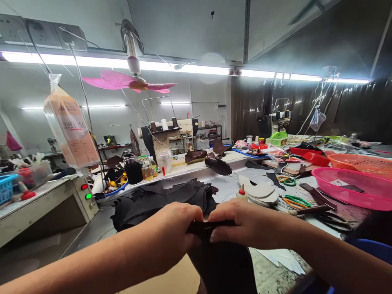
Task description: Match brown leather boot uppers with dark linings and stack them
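Note:
My left hand (171, 234) and my right hand (245, 222) are both closed on the top edge of a dark leather piece (223, 261) that hangs down between them in front of me. The fingers of each hand curl over that edge and the two hands nearly touch at the middle. Just beyond my hands lies a heap of black leather pieces (165, 200) on the worktable (226, 185).
A pink basket (355, 188) and an orange basket (364, 162) stand at the right. White insole shapes (260, 191), a small glue bottle (241, 192), scissors (294, 201) and tools lie behind my right hand. A sewing machine (171, 134), jars and bottles stand further back. A control box (85, 192) is at the left.

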